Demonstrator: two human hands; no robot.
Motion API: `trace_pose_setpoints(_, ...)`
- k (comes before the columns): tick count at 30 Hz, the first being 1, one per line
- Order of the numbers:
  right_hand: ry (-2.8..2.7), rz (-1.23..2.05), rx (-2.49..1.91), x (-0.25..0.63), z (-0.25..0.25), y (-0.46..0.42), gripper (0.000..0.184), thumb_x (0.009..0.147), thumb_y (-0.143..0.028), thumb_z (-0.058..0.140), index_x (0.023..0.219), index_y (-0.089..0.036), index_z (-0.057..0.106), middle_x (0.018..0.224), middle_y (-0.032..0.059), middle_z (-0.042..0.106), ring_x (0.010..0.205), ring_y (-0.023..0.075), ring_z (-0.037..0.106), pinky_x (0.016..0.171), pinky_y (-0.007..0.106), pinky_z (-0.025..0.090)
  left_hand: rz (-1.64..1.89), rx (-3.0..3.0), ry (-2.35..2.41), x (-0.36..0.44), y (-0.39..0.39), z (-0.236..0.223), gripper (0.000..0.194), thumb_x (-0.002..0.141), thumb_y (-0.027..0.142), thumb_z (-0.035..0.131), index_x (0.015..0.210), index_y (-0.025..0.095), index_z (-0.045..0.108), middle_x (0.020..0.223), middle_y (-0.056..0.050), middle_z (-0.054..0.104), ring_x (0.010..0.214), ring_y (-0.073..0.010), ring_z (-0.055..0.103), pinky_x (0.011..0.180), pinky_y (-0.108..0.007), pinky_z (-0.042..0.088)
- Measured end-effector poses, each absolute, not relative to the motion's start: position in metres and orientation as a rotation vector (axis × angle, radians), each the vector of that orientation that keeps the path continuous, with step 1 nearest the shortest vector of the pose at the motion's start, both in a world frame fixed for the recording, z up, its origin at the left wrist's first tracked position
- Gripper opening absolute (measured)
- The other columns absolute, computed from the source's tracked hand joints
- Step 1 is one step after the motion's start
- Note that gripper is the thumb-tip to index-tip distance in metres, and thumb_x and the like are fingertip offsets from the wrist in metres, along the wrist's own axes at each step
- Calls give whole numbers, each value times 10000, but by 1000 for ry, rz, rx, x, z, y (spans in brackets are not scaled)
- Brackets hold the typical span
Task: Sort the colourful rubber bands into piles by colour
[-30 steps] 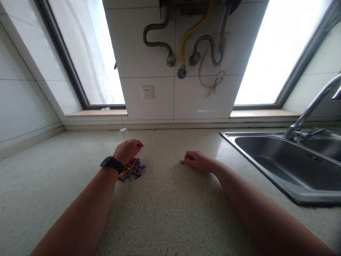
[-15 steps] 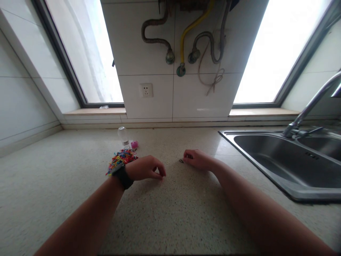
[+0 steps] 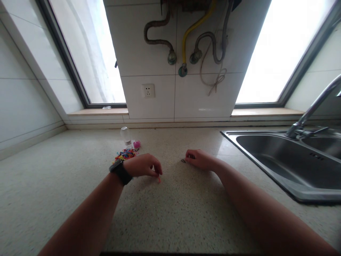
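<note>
My left hand (image 3: pixel 145 165), with a dark watch on its wrist, is closed in a pinch just above the counter. A small pink-orange rubber band (image 3: pixel 159 179) pokes out below its fingertips. To the right, my right hand (image 3: pixel 198 159) rests on the counter with its fingers curled. At those fingertips a small dark rubber band (image 3: pixel 183 161) shows as a loop; the exact grip on it is hidden. Behind my left wrist lies a pile of multicoloured rubber bands (image 3: pixel 126 154), partly covered by the hand.
Beyond the pile stand a clear bottle (image 3: pixel 125 136) and a small pink object (image 3: pixel 136 144) on the speckled counter (image 3: pixel 170 217). A steel sink (image 3: pixel 266 160) with a faucet (image 3: pixel 303 121) is at the right. Hoses and a socket (image 3: pixel 148 91) are on the tiled wall.
My left hand has shifted slightly left and up, and the pink-orange band now shows below its fingertips. My right hand stays by the dark loop. The view has shifted a little.
</note>
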State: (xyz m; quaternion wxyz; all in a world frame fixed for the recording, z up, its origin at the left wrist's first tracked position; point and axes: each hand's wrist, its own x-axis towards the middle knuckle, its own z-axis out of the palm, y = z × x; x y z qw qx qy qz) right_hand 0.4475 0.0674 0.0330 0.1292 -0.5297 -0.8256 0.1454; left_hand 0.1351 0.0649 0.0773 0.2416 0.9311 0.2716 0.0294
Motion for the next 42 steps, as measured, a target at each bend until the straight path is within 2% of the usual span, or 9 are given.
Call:
trace_pose_setpoints(14, -2391, 438, -1541, 448, 32, 68, 251, 909, -409, 533, 969, -197, 653, 861, 52, 686, 722, 150, 565, 628, 248, 363, 90, 2542, 815, 132, 67, 78, 225, 859, 335, 644, 1037, 239, 742, 872, -8, 745, 739, -119, 654, 668, -213, 432)
trace_pose_setpoints(27, -2380, 469, -1515, 450, 30, 71, 279, 915, -439, 518, 940, -193, 645, 844, 61, 688, 717, 160, 578, 617, 259, 361, 333, 2871, 1366, 114, 80, 73, 260, 922, 362, 502, 971, 236, 724, 950, -38, 743, 882, -191, 661, 772, -291, 437)
trace_pose_setpoints(35, -2386, 454, -1529, 448, 33, 69, 270, 913, -423, 519, 945, -188, 649, 842, 61, 692, 711, 155, 578, 609, 252, 354, 340, 2815, 1551, 89, 99, 62, 238, 889, 369, 536, 943, 250, 736, 905, -37, 742, 845, -194, 667, 724, -284, 439)
trace_pose_setpoints(42, -2334, 285, -1570, 437, 37, 66, 231, 911, -366, 511, 919, -198, 670, 832, 61, 700, 706, 152, 587, 627, 251, 346, 437, 2760, 1717, 84, 109, 51, 324, 942, 438, 456, 977, 251, 718, 897, -52, 735, 806, -203, 661, 692, -293, 425)
